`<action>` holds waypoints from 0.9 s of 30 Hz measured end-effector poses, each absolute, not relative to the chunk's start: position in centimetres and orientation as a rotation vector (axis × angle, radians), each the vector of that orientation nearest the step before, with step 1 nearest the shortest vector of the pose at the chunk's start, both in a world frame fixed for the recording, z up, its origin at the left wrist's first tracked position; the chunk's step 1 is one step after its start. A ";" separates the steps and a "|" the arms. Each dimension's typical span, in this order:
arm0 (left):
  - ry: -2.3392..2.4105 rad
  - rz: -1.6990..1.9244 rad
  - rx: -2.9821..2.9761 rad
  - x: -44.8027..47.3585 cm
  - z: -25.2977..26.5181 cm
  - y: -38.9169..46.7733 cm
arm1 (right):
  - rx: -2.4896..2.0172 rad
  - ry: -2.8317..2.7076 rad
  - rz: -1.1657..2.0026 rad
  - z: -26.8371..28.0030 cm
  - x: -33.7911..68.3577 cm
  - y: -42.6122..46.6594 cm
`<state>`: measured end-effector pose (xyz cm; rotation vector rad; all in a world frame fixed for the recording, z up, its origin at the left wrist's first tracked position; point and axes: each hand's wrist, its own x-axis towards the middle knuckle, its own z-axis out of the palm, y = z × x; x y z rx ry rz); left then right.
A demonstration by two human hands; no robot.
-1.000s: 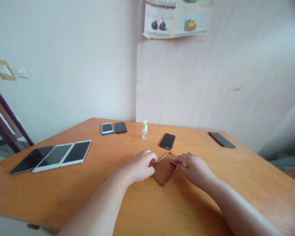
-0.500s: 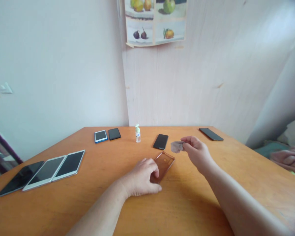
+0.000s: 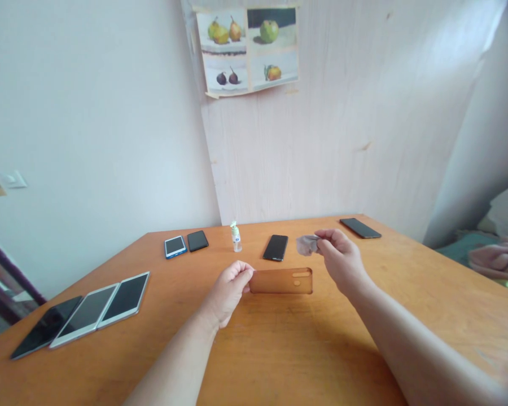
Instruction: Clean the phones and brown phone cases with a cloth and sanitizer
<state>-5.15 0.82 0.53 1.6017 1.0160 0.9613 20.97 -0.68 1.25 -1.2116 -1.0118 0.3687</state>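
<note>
My left hand (image 3: 232, 290) pinches one end of a see-through brown phone case (image 3: 275, 281), which is turned sideways with its camera cutouts at the right end. Thumb and fingers are closed on the case's left edge. To the right, my right hand (image 3: 341, 256) grips a small grey cloth (image 3: 307, 245) between thumb and fingertips, and the cloth hangs out to the left. Just beyond the case a black phone (image 3: 275, 247) lies flat on the wooden table (image 3: 254, 349). Case and cloth are apart from each other.
A pump bottle (image 3: 236, 237) stands near the back. Left of it lie a blue-edged phone (image 3: 175, 246) and a dark phone (image 3: 197, 241). Several tablets, including a white one (image 3: 125, 299), lie at the left. Another dark device (image 3: 360, 228) lies at the back right.
My left hand has picked the phone case up off the table and turned it sideways. My right hand still holds the cloth, almost unmoved. The view has tilted slightly.
</note>
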 end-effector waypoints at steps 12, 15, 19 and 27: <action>1.363 0.958 1.771 -5.9 -1.7 2.7 | -1.286 -1.132 0.512 0.9 19.8 -1.1; 1.360 0.916 1.909 -6.0 -1.7 2.3 | -1.291 -1.177 0.545 0.2 19.5 -0.9; 1.334 0.683 2.234 -5.9 -1.0 1.1 | -1.323 -1.252 0.559 -0.5 19.1 -0.8; 1.236 0.622 2.378 -5.1 -0.7 -0.1 | -1.578 -1.604 0.372 -2.3 18.9 -0.2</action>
